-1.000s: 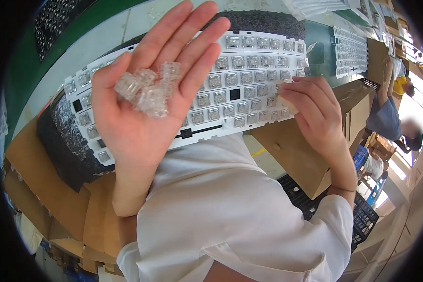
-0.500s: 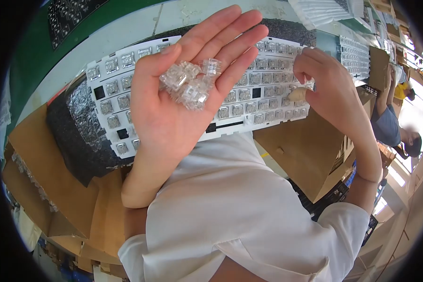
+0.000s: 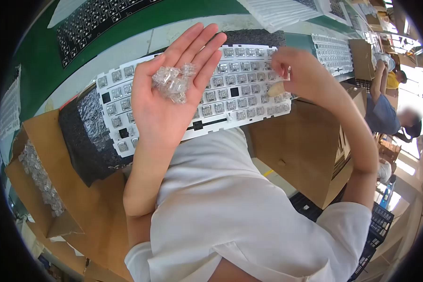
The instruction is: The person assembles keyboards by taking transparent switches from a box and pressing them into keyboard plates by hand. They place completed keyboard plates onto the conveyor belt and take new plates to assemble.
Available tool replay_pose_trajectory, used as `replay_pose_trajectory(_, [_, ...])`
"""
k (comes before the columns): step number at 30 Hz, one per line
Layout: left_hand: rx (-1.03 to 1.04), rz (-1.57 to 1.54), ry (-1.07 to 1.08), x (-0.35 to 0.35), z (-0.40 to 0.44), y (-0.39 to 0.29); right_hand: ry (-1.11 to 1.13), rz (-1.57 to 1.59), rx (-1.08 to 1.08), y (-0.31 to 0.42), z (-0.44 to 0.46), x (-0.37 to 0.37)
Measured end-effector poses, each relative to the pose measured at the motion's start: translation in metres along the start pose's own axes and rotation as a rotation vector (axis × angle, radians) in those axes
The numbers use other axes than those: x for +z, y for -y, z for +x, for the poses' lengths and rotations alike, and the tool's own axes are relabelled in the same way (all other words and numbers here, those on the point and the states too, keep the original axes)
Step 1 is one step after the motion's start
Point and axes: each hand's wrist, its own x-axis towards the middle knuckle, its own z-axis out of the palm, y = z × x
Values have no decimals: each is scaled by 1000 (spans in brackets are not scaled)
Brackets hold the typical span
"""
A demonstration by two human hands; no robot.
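My left hand (image 3: 167, 103) is palm up with its fingers stretched out, and several clear switches (image 3: 173, 83) lie in a heap on the palm. Behind and below it is a white keyboard plate (image 3: 230, 118) filled with rows of clear switches, partly hidden by this hand. Over the plate's right end is my right hand (image 3: 301, 75), fingers curled. A pale cover (image 3: 276, 89) is on one of its fingertips, and a small shiny piece shows between the fingers, too small to make out.
Black foam (image 3: 75, 155) lies under the plate. At the left stands a cardboard box (image 3: 70, 188) holding clear pieces (image 3: 40, 178). A black board (image 3: 96, 28) is at the back, another white plate (image 3: 332, 54) at the right. A co-worker (image 3: 385, 110) is at the far right.
The view has shifted, showing more of the box of clear pieces. My right hand has lifted from the plate's right edge and curled. My left hand still bears the heap.
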Motion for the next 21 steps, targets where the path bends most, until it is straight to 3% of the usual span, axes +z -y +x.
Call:
replay_pose_trajectory(5, [5, -14, -31, 4, -1, 4, 139, -239, -107, 3, 21, -6])
replay_pose_trajectory(6, [22, -1, -48, 5, -1, 4, 284, -251, 43, 13, 26, -13])
replay_pose_trajectory(9, [37, 3, -56, 5, -1, 5, 224, -273, -5, 11, 25, -9])
replay_pose_trajectory(12, [41, -1, -67, 5, -2, 5, 310, -268, 9, 15, 27, -13])
replay_pose_trajectory(15, [38, -17, -57, 5, -3, 4, 93, -296, -136, 3, 6, -1])
replay_pose_trajectory(18, [28, 1, -57, 4, -3, 3, -67, -224, 0, 19, -31, 13])
replay_pose_trajectory(21, [33, 79, -98, 9, -2, 5, -399, -312, -180, 17, -44, 33])
